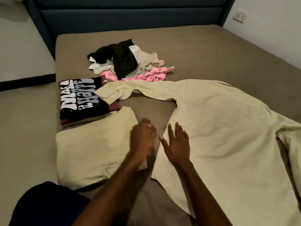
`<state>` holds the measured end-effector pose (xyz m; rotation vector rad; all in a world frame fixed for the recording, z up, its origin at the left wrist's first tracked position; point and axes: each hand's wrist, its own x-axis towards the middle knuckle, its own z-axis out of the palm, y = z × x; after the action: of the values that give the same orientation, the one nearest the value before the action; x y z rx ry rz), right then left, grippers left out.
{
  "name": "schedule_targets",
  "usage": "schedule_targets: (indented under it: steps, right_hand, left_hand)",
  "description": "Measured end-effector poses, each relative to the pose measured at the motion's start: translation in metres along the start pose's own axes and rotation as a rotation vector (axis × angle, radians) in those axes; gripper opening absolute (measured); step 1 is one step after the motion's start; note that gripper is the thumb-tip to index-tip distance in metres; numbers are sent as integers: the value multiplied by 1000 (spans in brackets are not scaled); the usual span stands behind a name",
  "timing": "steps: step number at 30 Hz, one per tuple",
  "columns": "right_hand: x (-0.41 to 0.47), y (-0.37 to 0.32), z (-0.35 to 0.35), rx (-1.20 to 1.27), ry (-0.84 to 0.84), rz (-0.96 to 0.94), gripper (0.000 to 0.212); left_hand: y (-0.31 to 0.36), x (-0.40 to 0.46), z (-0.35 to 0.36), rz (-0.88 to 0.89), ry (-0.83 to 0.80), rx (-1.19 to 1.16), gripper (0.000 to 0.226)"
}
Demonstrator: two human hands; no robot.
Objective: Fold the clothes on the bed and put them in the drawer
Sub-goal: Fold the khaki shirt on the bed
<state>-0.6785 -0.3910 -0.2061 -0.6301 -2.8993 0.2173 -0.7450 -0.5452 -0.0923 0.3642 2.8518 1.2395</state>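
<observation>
A pale yellow long-sleeved shirt lies spread across the brown bed. Its left sleeve reaches out to a cuff that rests on a folded stack topped by a black T-shirt with white lettering. One shirt panel lies flat to the left. My left hand, blurred, has its fingers curled at that panel's right edge. My right hand lies flat with fingers spread on the shirt's near-left edge. An unfolded pile of black, beige and pink clothes sits further back. No drawer is in view.
A dark blue padded headboard stands behind the bed. A wall socket is at the upper right. A second mattress lies to the left. My dark-clothed knee is at the bottom left.
</observation>
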Motion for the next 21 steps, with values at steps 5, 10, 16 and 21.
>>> schedule_targets:
  steps: [5,10,16,21]
  right_hand:
    - [-2,-1,2,7,30,-6,75]
    - [-3,-2,4,4,34,4,75]
    - [-2,-3,5,14,22,12,76]
    - [1,0,8,41,61,4,76]
  left_hand:
    - [-62,123,-51,-281,304,153,68]
    - [-96,191,-66,-269,156,532,117]
    - [-95,229,-66,-243,47,469,48]
    - [-107,241,-58,-254,-34,619,73]
